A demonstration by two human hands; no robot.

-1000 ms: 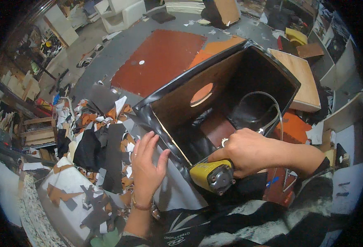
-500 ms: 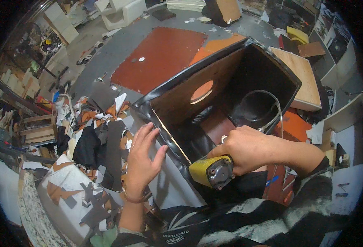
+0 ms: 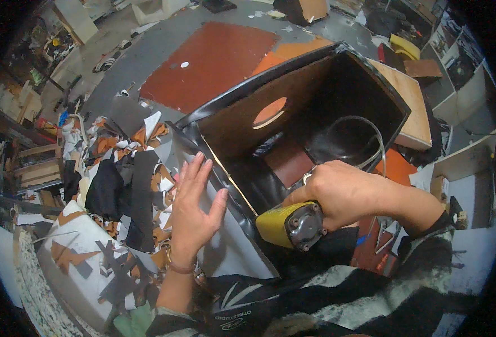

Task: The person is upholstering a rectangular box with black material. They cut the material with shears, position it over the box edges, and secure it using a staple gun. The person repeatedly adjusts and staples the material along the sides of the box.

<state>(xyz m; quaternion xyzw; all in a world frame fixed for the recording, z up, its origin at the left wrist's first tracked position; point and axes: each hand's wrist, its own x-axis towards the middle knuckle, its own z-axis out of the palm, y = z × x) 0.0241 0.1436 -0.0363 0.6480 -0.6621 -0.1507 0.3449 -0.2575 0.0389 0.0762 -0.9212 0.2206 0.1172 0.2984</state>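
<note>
In front of me a wooden box, open toward me, is wrapped in black leather-like covering with a pale backing. Its far wall has an oval hole. My right hand is wrapped round a yellow and black air stapler. The stapler's nose meets the near left rim of the box, or lies just by it; the contact is hidden. A clear air hose loops from behind that hand. Fingers stretched, my left hand rests flat on the covering along the box's left edge and holds nothing.
Leather and fabric scraps are heaped at the left, near a white foam block. A reddish-brown sheet lies beyond the box. A light wooden panel stands behind its right side, with tools at the near right.
The view has shifted slightly, so the box sits a little farther left and higher. The stapler has tilted a bit, showing more of its end cap. Both hands keep nearly the same pose.
</note>
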